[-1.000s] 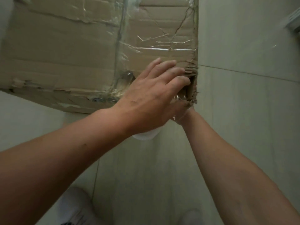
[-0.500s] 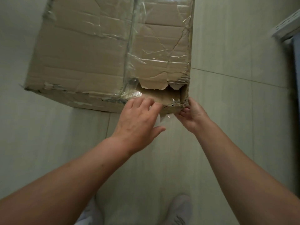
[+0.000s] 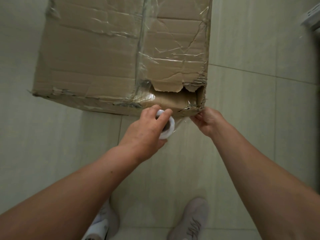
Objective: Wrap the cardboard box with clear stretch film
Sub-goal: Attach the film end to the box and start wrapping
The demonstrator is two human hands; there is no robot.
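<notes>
While the cardboard box (image 3: 121, 58) stands on the tiled floor (image 3: 251, 101) just beyond both sets of fingertips, the left hand (image 3: 145, 130) grips the roll of clear stretch film (image 3: 168, 127). Its fingers are curled closely over the far side of the roll's white end and the thumb lies on the near side. The roll's open end, with its dark core, faces the camera. A short film sheet (image 3: 182, 121) runs taut from the roll, rightward of the left fingers, to the right hand (image 3: 207, 120). The right fingers are bent and drawn together, pinching the sheet's free edge. These fingertips sit at the box's near right corner; whether they touch the cardboard cannot be told. The sheet therefore spans the gap between the two sets of fingers, just in front of the box's near face.

A torn hole (image 3: 174, 97) opens in the box's top directly beyond the fingers of both hands, above the near edge, and shows brown cardboard inside. Wrinkled layers of wrapped film (image 3: 173, 54) already cover the right part of the top, farther beyond the fingers, with a bunched band running front to back near the middle. The left part of the top is bare cardboard with scuffed edges. Two pale shoes (image 3: 190, 220) stand on the tiles well behind the hands, towards the wearer. A grey slatted object (image 3: 311, 16), too blurred to identify, lies far to the right of the right fingers.
</notes>
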